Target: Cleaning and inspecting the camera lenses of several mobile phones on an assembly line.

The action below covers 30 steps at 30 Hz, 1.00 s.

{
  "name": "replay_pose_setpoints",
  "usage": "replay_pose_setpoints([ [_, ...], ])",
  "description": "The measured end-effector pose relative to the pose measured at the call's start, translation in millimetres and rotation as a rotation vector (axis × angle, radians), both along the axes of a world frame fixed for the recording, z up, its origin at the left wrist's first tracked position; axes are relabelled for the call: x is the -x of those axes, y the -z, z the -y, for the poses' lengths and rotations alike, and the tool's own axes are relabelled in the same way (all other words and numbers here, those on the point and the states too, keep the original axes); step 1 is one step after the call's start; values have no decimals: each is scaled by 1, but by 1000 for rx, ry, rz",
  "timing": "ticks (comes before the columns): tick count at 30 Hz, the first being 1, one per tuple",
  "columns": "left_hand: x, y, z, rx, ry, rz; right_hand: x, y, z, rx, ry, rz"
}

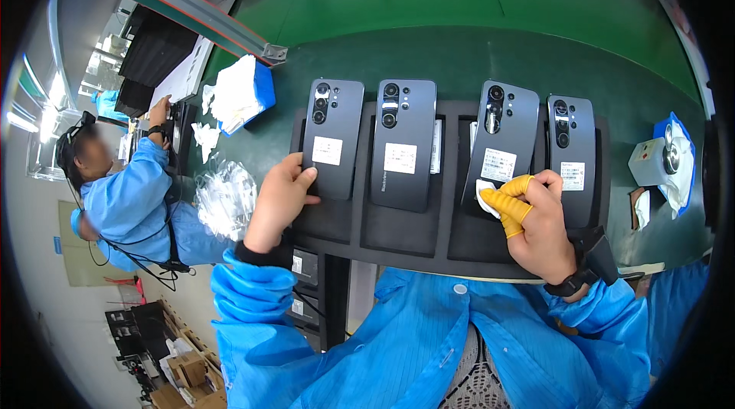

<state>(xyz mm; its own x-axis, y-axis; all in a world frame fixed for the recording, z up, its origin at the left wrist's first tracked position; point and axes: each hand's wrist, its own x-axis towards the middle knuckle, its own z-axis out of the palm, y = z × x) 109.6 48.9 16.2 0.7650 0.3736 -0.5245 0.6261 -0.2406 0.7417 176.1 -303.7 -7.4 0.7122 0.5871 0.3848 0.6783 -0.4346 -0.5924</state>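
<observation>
Several dark smartphones lie face down in a row on a black compartment tray (398, 242), camera ends away from me, each with a white label. My left hand (282, 198) is at the lower left edge of the leftmost smartphone (339, 114), its fingertips touching or nearly touching the edge, thumb apart and not closed round it. My right hand (540, 225), with yellow covers on some fingers, pinches a white wipe (485, 196). The wipe presses against the lower part of the third smartphone (511, 122), just below its label. The second smartphone (406, 122) and the rightmost smartphone (572, 152) lie untouched.
White wipes fill a blue box (263, 89) at the back left. Nearer lies a heap of clear plastic (226, 198). A white dispenser bottle (647, 160) stands at the right beside another blue box. A co-worker in blue (130, 191) sits to the left.
</observation>
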Motion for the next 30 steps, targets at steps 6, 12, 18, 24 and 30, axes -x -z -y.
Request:
replay_pose_setpoints([
  [6,-2,-12,60,-1115,215,384,-1,3,0,-37,-4,-42],
  [12,-41,-8,96,-680,315,252,1,1,3,-49,-23,-68],
  [18,-47,-1,92,-700,293,233,1,-1,5,-69,-19,-88],
  [24,-63,-2,87,-159,271,10,1,0,6,-75,-47,-81],
  [30,-55,1,95,-158,220,234,0,1,5,-83,-41,-84],
])
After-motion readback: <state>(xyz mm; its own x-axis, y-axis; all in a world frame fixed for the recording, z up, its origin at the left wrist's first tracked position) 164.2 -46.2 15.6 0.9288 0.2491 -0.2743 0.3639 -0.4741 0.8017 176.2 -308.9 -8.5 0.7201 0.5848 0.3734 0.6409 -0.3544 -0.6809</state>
